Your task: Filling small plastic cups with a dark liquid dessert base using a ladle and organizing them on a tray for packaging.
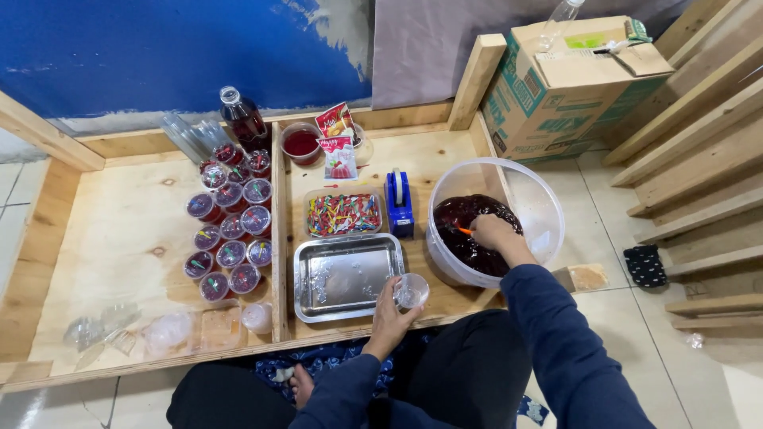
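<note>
Head view, left to right: on the left part of the wooden worktop (119,230) lie a few empty clear cups (103,334), and along its right edge stands a cluster of lidded cups of dark red jelly (230,230) with a bottle of red liquid (242,117) behind them. Past the wooden divider sit a clear box of coloured spoons (343,213), a blue tape dispenser (399,202) and, near the front edge, a bare metal tray (346,276). The left hand (391,314) curls its fingers around a small clear cup (411,291), just beside the tray's right front corner. The right hand (494,233) reaches into a large clear tub (532,199) of dark red jelly (457,214) at the worktop's right edge, fingers closed on an orange spoon (463,231).
</note>
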